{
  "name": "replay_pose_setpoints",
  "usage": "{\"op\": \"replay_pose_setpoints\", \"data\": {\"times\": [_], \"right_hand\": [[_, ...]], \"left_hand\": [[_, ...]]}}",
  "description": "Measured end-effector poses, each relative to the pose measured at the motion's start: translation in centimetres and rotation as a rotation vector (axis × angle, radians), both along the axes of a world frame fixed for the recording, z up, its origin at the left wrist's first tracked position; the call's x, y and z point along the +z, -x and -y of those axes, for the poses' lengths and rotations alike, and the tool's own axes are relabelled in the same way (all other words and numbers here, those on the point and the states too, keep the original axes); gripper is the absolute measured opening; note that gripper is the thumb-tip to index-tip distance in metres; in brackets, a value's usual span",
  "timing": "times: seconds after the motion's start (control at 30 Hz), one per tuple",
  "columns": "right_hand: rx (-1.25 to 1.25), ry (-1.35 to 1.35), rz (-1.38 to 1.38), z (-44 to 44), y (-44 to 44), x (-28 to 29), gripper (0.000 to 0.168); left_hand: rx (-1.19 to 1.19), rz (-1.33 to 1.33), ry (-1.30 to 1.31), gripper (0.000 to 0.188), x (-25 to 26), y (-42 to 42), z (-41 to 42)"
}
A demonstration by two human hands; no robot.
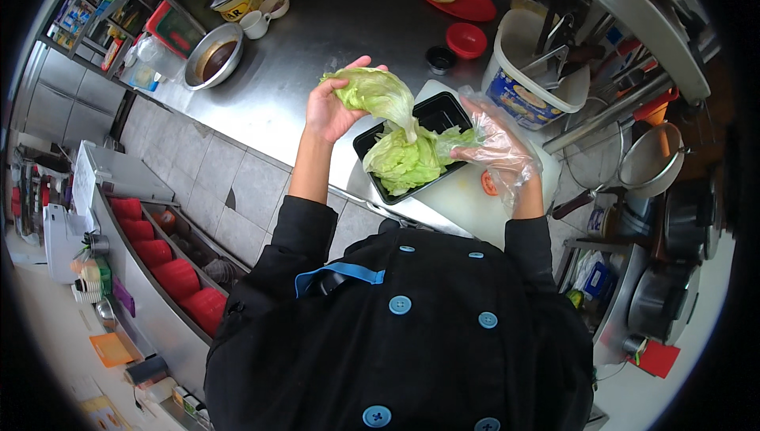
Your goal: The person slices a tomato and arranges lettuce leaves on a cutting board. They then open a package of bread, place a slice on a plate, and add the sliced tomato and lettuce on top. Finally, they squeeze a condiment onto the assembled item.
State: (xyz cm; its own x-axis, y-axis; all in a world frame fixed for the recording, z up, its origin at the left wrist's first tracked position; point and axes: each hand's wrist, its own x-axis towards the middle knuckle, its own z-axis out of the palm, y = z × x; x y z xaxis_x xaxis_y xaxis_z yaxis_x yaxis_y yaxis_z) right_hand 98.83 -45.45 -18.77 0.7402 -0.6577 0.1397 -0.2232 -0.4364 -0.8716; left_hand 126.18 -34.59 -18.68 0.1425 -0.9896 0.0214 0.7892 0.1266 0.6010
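Observation:
My left hand, bare, holds a large lettuce leaf above the left end of a black plastic tray. More lettuce lies piled in the near part of that tray. My right hand wears a clear plastic glove and has its fingers at a smaller lettuce piece over the tray's right side; whether it grips the piece is unclear. Below the gloved hand, a tomato slice lies on a white cutting board, which also reaches under the tray.
On the steel counter stand a metal bowl of dark liquid, a white cup, a red bowl, a small black bowl and a red plate. A white utensil bucket is beyond my right hand. Strainers hang at right.

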Motion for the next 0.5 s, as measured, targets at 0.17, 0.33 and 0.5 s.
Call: {"op": "replay_pose_setpoints", "data": {"times": [0.17,0.33,0.5], "right_hand": [[0.040,-0.333,0.074,-0.9,-3.5,-1.5,0.044],[-0.024,-0.207,-0.062,-0.5,-4.1,-0.7,0.022],[0.134,-0.139,0.096,0.3,-4.7,-1.3,0.020]], "left_hand": [[-0.102,-0.176,0.113,0.061,-1.1,1.7,0.5],[-0.275,-0.093,0.092,0.096,-1.3,1.0,-0.4],[-0.404,0.597,-0.455,0.055,-1.1,0.8,0.5]]}}
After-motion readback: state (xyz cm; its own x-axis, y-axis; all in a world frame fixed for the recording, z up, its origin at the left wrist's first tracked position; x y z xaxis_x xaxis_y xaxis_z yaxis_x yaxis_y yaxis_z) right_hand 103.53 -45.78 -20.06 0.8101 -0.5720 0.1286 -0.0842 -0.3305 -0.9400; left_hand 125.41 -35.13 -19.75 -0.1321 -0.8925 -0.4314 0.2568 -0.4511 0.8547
